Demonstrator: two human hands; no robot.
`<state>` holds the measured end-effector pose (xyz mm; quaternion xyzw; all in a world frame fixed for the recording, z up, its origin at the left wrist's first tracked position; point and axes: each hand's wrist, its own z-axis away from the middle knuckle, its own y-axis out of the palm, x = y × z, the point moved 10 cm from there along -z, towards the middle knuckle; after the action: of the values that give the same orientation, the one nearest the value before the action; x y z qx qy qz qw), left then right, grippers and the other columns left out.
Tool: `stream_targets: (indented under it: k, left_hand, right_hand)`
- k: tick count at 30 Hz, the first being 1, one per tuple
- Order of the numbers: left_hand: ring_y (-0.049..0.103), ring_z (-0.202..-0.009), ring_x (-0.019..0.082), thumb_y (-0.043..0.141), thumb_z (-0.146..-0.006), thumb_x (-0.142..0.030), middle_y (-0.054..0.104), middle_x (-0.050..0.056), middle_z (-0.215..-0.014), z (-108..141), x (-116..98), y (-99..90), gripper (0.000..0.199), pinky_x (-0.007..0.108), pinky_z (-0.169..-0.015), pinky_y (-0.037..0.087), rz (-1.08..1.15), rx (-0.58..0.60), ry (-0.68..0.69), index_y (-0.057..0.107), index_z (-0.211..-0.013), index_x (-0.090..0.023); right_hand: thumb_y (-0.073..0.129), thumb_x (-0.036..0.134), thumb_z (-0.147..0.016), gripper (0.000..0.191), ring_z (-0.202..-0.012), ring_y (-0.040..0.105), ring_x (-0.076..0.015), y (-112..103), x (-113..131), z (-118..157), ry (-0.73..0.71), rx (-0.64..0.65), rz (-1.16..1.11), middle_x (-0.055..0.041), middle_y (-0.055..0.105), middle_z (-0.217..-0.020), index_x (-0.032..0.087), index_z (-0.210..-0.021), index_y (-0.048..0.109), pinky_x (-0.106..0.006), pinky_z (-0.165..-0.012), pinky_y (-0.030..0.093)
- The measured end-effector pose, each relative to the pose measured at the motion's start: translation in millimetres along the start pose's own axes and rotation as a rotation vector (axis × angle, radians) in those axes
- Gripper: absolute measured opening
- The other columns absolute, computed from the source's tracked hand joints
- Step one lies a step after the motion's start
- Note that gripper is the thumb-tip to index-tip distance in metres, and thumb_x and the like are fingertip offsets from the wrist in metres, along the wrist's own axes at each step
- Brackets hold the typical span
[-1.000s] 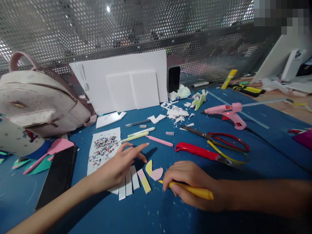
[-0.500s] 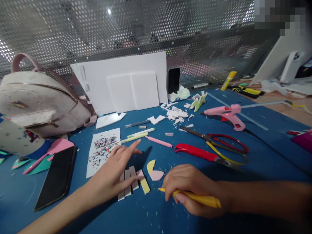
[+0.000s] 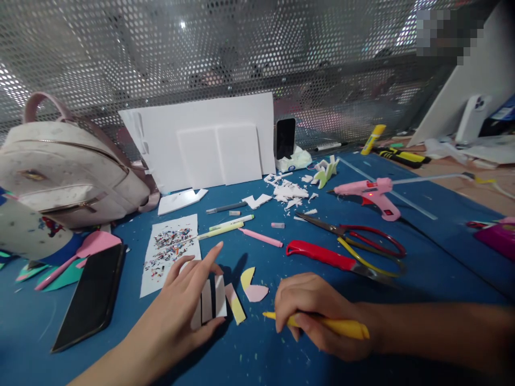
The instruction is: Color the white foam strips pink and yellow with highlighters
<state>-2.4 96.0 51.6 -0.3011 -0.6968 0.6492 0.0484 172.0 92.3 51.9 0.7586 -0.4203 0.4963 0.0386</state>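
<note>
My left hand [image 3: 189,297] rests over several pale strips [image 3: 220,296] on the blue table, its fingers spread. Its thumb is at the near ends of the strips, and the palm hides part of them. My right hand [image 3: 311,308] grips a yellow marker [image 3: 348,328], its tip pointing left just above the table. Between the hands lie a pink-and-yellow strip [image 3: 235,305] and a curved piece [image 3: 255,292] in the same two colours.
Beyond the hands lie a pink marker [image 3: 262,237], red-handled cutter [image 3: 322,255], scissors [image 3: 340,229], pink glue gun [image 3: 372,192] with its cord, and white scraps [image 3: 287,192]. On the left are a phone [image 3: 90,297], a bead-covered paper [image 3: 149,284] and a backpack [image 3: 72,166].
My left hand has shifted slightly, its thumb drawn down to the strips' near ends. The pale strips sit differently, apart from the pink-and-yellow one. My right hand keeps the marker nearly in place.
</note>
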Motion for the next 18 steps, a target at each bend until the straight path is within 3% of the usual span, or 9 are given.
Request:
stream_targets:
  k: [2, 4, 6, 7, 8, 11, 15, 18]
  left_hand:
    - [0.054, -0.12, 0.026, 0.054, -0.092, -0.023, 0.063, 0.008, -0.126, 1.7, -17.0, -3.0, 0.08, 0.048, -0.108, 0.042, -0.026, -0.039, 0.04, 0.011, -0.159, -0.02]
    - [0.057, -0.113, 0.022, 0.043, -0.1, -0.029, 0.064, 0.009, -0.127, 7.3, -51.3, -4.4, 0.061, 0.035, -0.099, 0.049, -0.015, -0.135, 0.222, 0.024, -0.156, -0.013]
    - [0.059, -0.112, 0.017, 0.027, -0.108, -0.029, 0.068, 0.006, -0.119, 19.2, -89.1, -1.1, 0.045, 0.031, -0.111, 0.039, -0.067, -0.251, 0.451, 0.043, -0.146, -0.01]
    - [0.062, -0.106, 0.013, 0.023, -0.109, -0.018, 0.071, 0.001, -0.11, 24.2, -101.9, 1.5, 0.042, 0.031, -0.119, 0.028, -0.132, -0.313, 0.512, 0.049, -0.142, -0.012]
    - [0.063, -0.104, 0.011, 0.027, -0.109, -0.018, 0.072, -0.003, -0.11, 25.1, -111.7, 14.5, 0.04, 0.032, -0.123, 0.017, -0.202, -0.256, 0.558, 0.051, -0.141, -0.017]
    - [0.065, -0.106, 0.011, 0.03, -0.11, -0.022, 0.072, -0.003, -0.114, 24.0, -123.3, 30.7, 0.04, 0.039, -0.125, 0.013, -0.285, -0.192, 0.606, 0.046, -0.146, -0.02]
    - [0.067, -0.11, 0.014, 0.029, -0.11, -0.025, 0.071, -0.002, -0.121, 22.7, -125.6, 31.9, 0.041, 0.042, -0.12, 0.03, -0.402, -0.213, 0.612, 0.043, -0.149, -0.024]
    - [0.069, -0.108, 0.013, 0.033, -0.109, -0.022, 0.07, -0.006, -0.125, 35.2, -132.8, 36.9, 0.039, 0.034, -0.105, 0.052, -0.487, -0.305, 0.625, 0.054, -0.139, -0.033]
  right_hand:
    - [0.041, 0.021, -0.1, 0.024, -0.07, 0.059, -0.0148, -11.1, -8.3, 2.2, 0.07, -0.102, -0.107, -0.0023, 0.062, -0.082, 0.021, -0.118, 0.057, -0.028, -0.068, 0.049]
    - [0.038, 0.03, -0.106, 0.023, -0.074, 0.058, -0.0143, -23.9, -23.4, 5.7, 0.183, -0.239, -0.191, -0.0027, 0.06, -0.088, 0.023, -0.125, 0.049, -0.026, -0.067, 0.047]
    - [0.038, 0.034, -0.108, 0.02, -0.074, 0.054, -0.0134, -31.2, -36.4, 8.3, 0.282, -0.325, -0.224, -0.0007, 0.058, -0.085, 0.024, -0.123, 0.046, -0.024, -0.066, 0.045]
    - [0.038, 0.035, -0.108, 0.019, -0.073, 0.053, -0.013, -31.5, -39.7, 7.9, 0.31, -0.329, -0.228, -0.0002, 0.057, -0.085, 0.024, -0.121, 0.046, -0.024, -0.066, 0.044]
    - [0.038, 0.036, -0.108, 0.02, -0.073, 0.053, -0.013, -31.3, -40.0, 6.5, 0.317, -0.323, -0.23, -0.0001, 0.057, -0.085, 0.023, -0.12, 0.046, -0.024, -0.066, 0.043]
    - [0.038, 0.038, -0.108, 0.022, -0.076, 0.052, -0.014, -26.7, -30.6, 0.1, 0.284, -0.252, -0.21, -0.0007, 0.055, -0.085, 0.021, -0.118, 0.047, -0.026, -0.07, 0.044]
    - [0.038, 0.037, -0.107, 0.023, -0.075, 0.051, -0.0147, -24.3, -23.9, -2.7, 0.307, -0.211, -0.177, -0.001, 0.054, -0.084, 0.018, -0.114, 0.048, -0.028, -0.07, 0.045]
    - [0.038, 0.036, -0.106, 0.021, -0.075, 0.051, -0.0147, -23.5, -26.9, -2.5, 0.323, -0.21, -0.191, -0.0006, 0.053, -0.083, 0.018, -0.114, 0.047, -0.028, -0.069, 0.044]
